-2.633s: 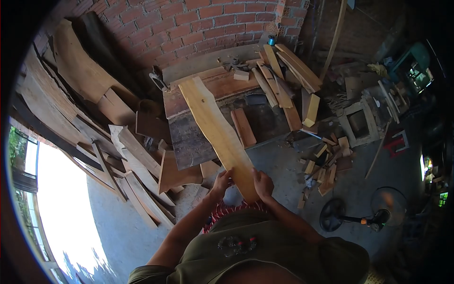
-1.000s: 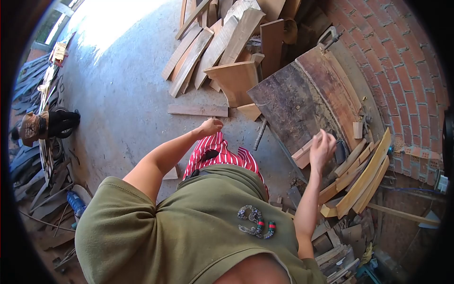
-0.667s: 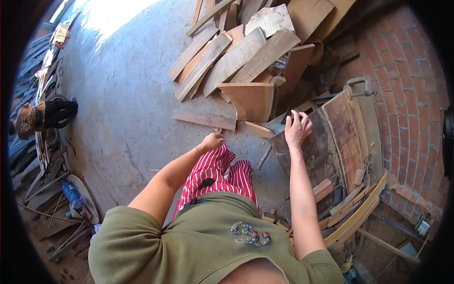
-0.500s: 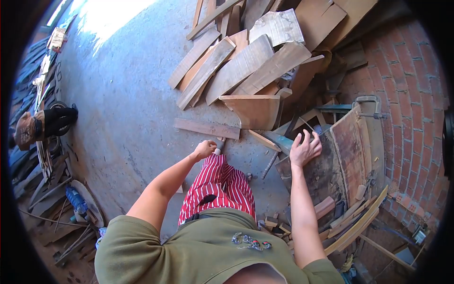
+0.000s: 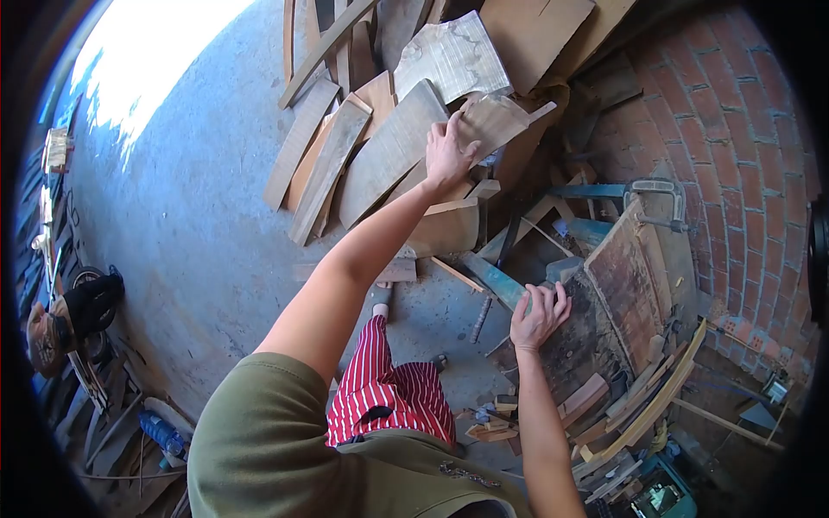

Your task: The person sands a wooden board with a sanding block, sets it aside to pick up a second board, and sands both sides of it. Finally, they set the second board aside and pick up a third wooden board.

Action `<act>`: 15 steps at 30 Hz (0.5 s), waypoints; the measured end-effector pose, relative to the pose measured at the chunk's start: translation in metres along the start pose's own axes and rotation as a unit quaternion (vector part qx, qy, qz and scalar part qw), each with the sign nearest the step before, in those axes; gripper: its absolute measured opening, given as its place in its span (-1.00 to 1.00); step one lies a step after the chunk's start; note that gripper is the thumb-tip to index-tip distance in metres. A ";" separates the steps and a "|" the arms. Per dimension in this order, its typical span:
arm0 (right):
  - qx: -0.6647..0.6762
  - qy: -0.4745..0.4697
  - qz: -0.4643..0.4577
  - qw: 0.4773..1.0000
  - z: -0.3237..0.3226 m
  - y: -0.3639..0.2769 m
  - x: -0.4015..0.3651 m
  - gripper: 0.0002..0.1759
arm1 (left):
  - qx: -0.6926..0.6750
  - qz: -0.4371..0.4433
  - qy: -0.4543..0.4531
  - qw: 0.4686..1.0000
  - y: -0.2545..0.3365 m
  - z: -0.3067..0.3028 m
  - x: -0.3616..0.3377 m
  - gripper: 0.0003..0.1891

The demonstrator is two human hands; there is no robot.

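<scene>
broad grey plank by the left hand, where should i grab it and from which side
Probably its raised upper end, coming from above. The broad grey plank lies slanted on the pile, lower end down among the other wood, while the top end by the left hand stands free, so a grip can wrap its edge there.

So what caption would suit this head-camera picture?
Left hand on a plank in the wood pile, right hand resting on the dark workbench.
</scene>
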State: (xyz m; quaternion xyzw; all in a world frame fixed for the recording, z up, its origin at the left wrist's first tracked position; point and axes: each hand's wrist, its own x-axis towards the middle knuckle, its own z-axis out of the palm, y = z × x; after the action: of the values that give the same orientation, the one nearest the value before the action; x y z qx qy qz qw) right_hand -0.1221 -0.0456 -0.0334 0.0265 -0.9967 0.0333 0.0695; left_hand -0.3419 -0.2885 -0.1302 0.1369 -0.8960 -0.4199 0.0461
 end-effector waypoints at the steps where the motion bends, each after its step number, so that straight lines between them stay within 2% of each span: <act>1: 0.003 -0.002 -0.004 1.000 0.000 0.001 0.002 -0.81 | -0.014 -0.005 -0.016 1.000 0.005 0.000 0.008 -0.28; 3: 0.001 -0.006 -0.003 1.000 0.000 0.000 0.001 -0.80 | -0.021 -0.019 -0.029 0.999 0.000 0.001 0.009 -0.27; 5: 0.014 -0.002 -0.011 1.000 0.003 0.000 0.001 -0.79 | -0.126 -0.013 0.016 0.992 -0.015 0.009 0.009 -0.28; 6: 0.009 -0.005 -0.010 1.000 0.003 0.000 0.000 -0.79 | -0.162 -0.006 0.034 0.986 -0.027 0.008 0.005 -0.36; 7: 0.004 -0.009 -0.009 1.000 0.001 -0.001 0.001 -0.79 | -0.159 -0.010 0.038 0.986 -0.051 0.013 0.003 -0.36; 9: 0.005 -0.026 -0.012 1.000 0.003 -0.006 0.002 -0.78 | -0.092 -0.063 0.004 0.994 -0.116 0.018 -0.011 -0.44; 11: 0.015 -0.012 -0.019 1.000 0.000 -0.004 0.003 -0.76 | 0.014 -0.151 -0.076 0.986 -0.159 0.017 -0.025 -0.46; 12: 0.015 -0.012 -0.021 1.000 0.001 -0.003 0.003 -0.75 | 0.017 -0.155 -0.074 0.985 -0.180 0.014 -0.031 -0.46; 14: 0.013 -0.014 -0.023 1.000 0.003 -0.001 0.001 -0.74 | 0.059 -0.240 -0.191 0.950 -0.213 0.009 -0.042 -0.43; 15: 0.009 -0.014 -0.022 1.000 0.005 -0.001 0.001 -0.74 | 0.058 -0.241 -0.190 0.950 -0.224 0.005 -0.045 -0.43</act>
State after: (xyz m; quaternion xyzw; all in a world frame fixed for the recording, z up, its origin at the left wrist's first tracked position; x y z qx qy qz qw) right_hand -0.1237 -0.0474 -0.0377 0.0490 -0.9964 0.0404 0.0556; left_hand -0.2537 -0.4083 -0.3037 0.2690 -0.8514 -0.3839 -0.2353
